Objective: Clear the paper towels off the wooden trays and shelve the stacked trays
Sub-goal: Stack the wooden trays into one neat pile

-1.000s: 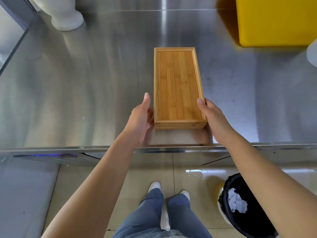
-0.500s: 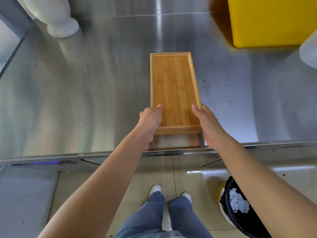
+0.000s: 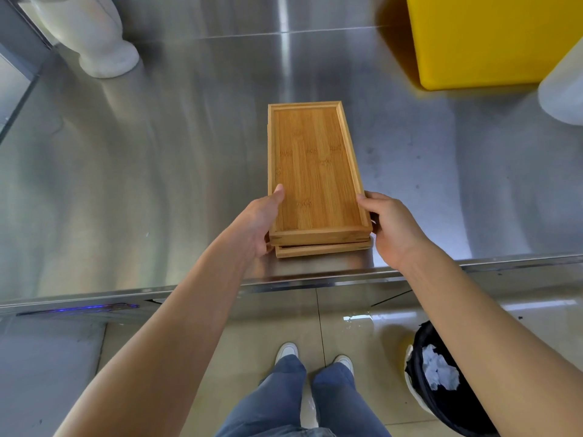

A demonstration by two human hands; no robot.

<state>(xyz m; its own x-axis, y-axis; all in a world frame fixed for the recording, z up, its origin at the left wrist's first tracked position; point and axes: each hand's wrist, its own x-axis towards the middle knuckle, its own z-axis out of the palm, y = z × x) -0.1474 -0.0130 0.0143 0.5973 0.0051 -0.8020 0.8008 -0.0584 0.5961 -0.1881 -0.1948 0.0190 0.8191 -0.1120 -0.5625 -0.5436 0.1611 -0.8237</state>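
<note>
Two hands are gripping the stacked wooden trays (image 3: 315, 171) at the near edge of the steel counter (image 3: 157, 168).

The left hand (image 3: 257, 223) is holding the left side of the stack, with the thumb lying on the top tray's rim and the fingers curled under the side. The right hand (image 3: 389, 227) is closing on the right side, thumb on the rim and fingers wrapped around the edge. The top tray is sitting a little shifted over the lower one, so the lower tray's front edge is showing. No paper is lying on the trays. A yellow box (image 3: 492, 39) is standing far right on the counter and a white object (image 3: 94, 36) far left. On the floor at the right, a black bin (image 3: 457, 405) is holding crumpled paper towels (image 3: 440, 370).
</note>
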